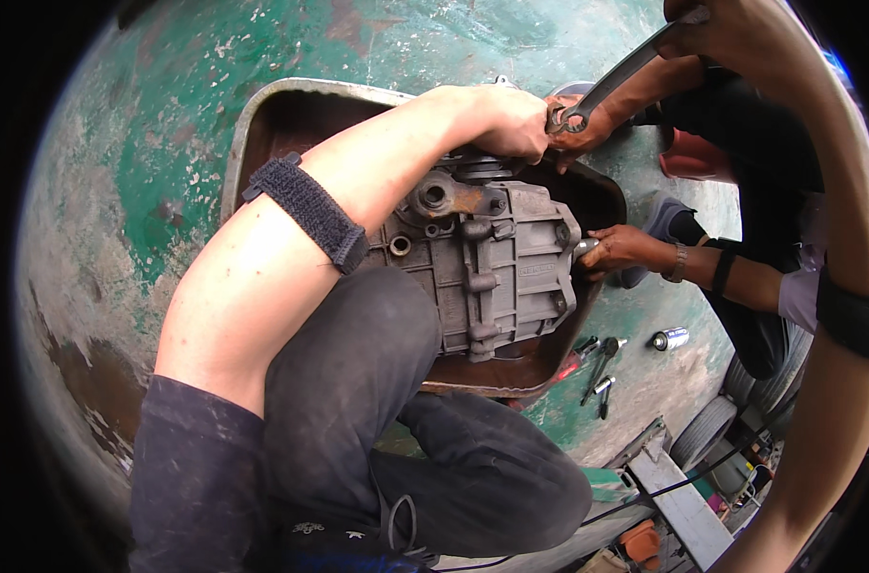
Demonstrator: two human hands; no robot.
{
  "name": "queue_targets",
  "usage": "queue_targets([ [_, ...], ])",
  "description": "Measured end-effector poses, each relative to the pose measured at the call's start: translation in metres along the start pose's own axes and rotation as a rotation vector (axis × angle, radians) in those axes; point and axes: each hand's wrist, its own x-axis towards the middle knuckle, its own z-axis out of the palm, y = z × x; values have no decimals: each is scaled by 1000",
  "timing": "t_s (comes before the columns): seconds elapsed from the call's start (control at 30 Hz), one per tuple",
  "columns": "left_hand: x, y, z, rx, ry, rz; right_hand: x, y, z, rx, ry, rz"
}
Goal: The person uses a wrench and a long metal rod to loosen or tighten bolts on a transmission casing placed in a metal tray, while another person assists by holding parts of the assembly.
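A grey metal gearbox housing [520, 267] lies in a brown metal tray [305, 88]. My left hand [513, 122] is closed at the housing's far end, above a round ringed part [482, 167]; what its fingers grip is hidden. At the upper right, my right hand [735, 33] is wrapped around a long dark wrench [625, 76]. The wrench slants down left, its ring end close beside my left hand's fingers. A co-worker's hand [587, 134] is behind that ring end. The co-worker's other hand [630, 250] holds a shiny metal part [585, 247] against the housing's right side.
Right of the tray, a ratchet [601, 368], a red-handled tool [570, 365] and a small spray can [670, 339] lie on the worn green floor [186, 124]. The co-worker's shoe [656, 229] is nearby. Tyres [702, 430] and a metal beam [678, 497] are at lower right.
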Motion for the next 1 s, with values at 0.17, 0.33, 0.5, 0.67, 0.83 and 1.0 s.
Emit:
queue_targets([
  [0.17, 9, -14, 10, -128, 48, 20, -1, -4, -2, -20, 57, -66],
  [0.33, 9, -12, 9, -157, 57, -7, -2, 0, 3, -41, 108, -123],
  [0.5, 2, -4, 2, -155, 30, -35, -1, 5, 12, -50, 164, -195],
  [0.67, 1, -11, 2, -26, 59, 204, -2, 1, 18, -35, 217, -247],
  [0.83, 0, -9, 4, -100, 87, 45, 6, 5, 20, -14, 119, -260],
  [1.0, -2, 0, -5, -189, -4, -118, 30, 18, 25, 76, -120, -266],
])
